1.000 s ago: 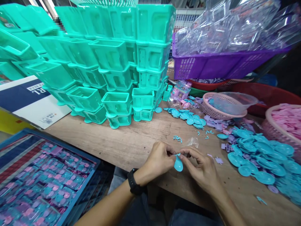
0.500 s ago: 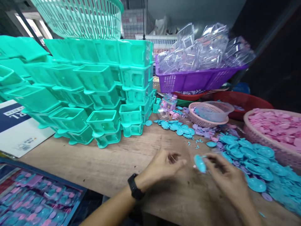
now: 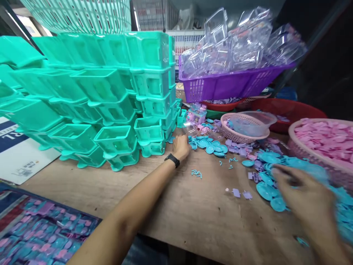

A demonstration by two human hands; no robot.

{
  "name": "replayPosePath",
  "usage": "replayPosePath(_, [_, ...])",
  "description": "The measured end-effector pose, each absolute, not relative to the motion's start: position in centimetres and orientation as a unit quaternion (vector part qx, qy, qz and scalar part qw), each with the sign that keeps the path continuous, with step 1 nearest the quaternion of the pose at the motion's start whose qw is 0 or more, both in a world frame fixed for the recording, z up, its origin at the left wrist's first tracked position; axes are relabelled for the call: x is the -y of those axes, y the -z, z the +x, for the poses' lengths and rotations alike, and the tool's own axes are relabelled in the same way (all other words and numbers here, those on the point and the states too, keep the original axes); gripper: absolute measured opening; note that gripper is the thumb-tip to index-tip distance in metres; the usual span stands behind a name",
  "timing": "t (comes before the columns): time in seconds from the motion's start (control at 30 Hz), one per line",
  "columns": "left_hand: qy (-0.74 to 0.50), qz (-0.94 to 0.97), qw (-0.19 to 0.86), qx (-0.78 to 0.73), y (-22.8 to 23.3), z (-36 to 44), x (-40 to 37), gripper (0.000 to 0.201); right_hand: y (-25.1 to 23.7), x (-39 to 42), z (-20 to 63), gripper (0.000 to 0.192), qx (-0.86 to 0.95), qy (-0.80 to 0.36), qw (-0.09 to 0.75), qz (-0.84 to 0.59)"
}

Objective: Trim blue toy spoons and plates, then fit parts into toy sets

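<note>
My left hand (image 3: 181, 147), a dark watch on its wrist, reaches to the back of the table beside a small pile of blue toy plates (image 3: 204, 142). Its fingers are curled, and their tips and anything in them are hidden. My right hand (image 3: 306, 198) is smeared by motion over the larger heap of blue plates (image 3: 266, 191) on the right; whether it grips one is unclear. Between the hands lie small blue hook-like pieces (image 3: 196, 173) and two flat lilac pieces (image 3: 236, 192).
Stacked turquoise bins (image 3: 116, 141) stand at the left. Behind are a purple basket (image 3: 220, 88) of clear packs and a small pink basket (image 3: 245, 137). A pink basket (image 3: 296, 134) of pink pieces stands right; a box (image 3: 93, 221) of coloured pieces lies front left.
My left hand has moved back and left to the small pile of plates. My right hand has moved right to the heap. The blue piece it held over the table's middle is gone from there.
</note>
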State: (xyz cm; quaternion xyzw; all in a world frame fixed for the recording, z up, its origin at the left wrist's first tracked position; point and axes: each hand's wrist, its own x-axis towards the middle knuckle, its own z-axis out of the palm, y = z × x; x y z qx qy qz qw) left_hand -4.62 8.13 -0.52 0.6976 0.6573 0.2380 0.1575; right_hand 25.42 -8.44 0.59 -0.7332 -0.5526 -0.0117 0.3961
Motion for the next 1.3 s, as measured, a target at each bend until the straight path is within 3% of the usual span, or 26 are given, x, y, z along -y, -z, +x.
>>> replayPosePath(0.13, [-0.237,0.694,0.166,-0.66,0.0,-5.9,-5.9,0.019,1.8,6.8,14.6,0.027,0.711,-0.149,0.335,-0.6])
replayPosePath(0.3, [-0.257,0.689,0.187,-0.651,-0.9,-8.7,-1.0,0.017,3.4,5.3,10.0,0.021,0.751,-0.118,0.218,-0.612])
replayPosePath(0.53, [-0.367,0.615,0.354,-0.601,-0.1,-11.0,5.7,0.015,3.0,5.8,10.6,0.02,0.754,-0.114,0.193,-0.618])
replayPosePath(0.63, [-0.407,0.569,0.396,-0.594,0.0,-10.8,7.2,0.01,2.5,7.0,11.0,0.019,0.745,-0.137,0.233,-0.61])
replayPosePath(0.83, [-0.491,0.408,0.524,-0.564,0.6,-9.3,8.7,0.008,1.4,11.2,9.5,0.028,0.587,-0.27,0.438,-0.625])
replayPosePath(0.93, [-0.532,0.363,0.556,-0.526,0.8,-8.1,9.8,0.027,1.2,12.7,7.5,0.035,0.491,-0.364,0.498,-0.615])
replayPosePath(1.0, [-0.531,0.4,0.546,-0.509,0.8,-7.4,10.8,0.03,1.0,13.1,6.5,0.037,0.457,-0.401,0.524,-0.597])
replayPosePath(1.07, [-0.52,0.459,0.513,-0.506,0.5,-7.0,11.6,0.02,0.8,13.2,6.0,0.037,0.444,-0.414,0.536,-0.587])
replayPosePath(1.17, [-0.488,0.539,0.448,-0.521,0.0,-6.9,12.2,0.007,0.5,13.2,6.1,0.036,0.448,-0.409,0.534,-0.589])
replayPosePath(1.3, [-0.459,0.567,0.422,-0.538,-0.4,-7.4,12.2,0.006,0.4,13.6,6.5,0.034,0.464,-0.379,0.53,-0.6])
